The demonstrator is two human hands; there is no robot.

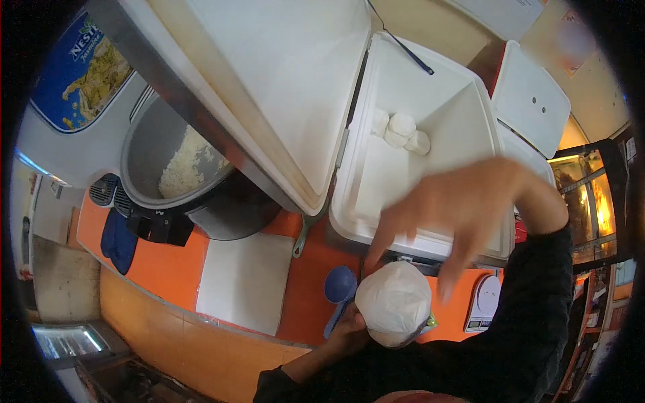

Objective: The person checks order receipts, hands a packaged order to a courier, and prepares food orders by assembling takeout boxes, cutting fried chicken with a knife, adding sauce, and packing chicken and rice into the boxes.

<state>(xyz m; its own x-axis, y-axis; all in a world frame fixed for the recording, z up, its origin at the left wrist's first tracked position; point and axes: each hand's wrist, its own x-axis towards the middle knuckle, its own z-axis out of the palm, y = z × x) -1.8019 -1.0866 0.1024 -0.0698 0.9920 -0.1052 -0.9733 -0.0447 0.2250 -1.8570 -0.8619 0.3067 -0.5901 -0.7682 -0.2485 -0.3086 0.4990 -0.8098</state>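
My left hand point(350, 328) is closed against the lower left side of a rounded white wrapped bundle point(394, 300), most of its fingers hidden behind it. Above the bundle, my right hand point(451, 208) is blurred by motion, its fingers spread and nothing visible in them. It passes over the front rim of an open white cooler box point(424, 236). Several small white wrapped bundles point(401, 129) lie together at the cooler's far end. A blue scoop point(340, 285) rests on the orange counter just left of my left hand.
A cooker pot point(153, 190) with cooked rice point(181, 169) stands at left, partly behind the raised cooler lid point(275, 87). A white sheet point(243, 282) lies on the orange counter point(158, 248). To the right are a kitchen scale point(484, 302) and a lit glass cabinet point(588, 201).
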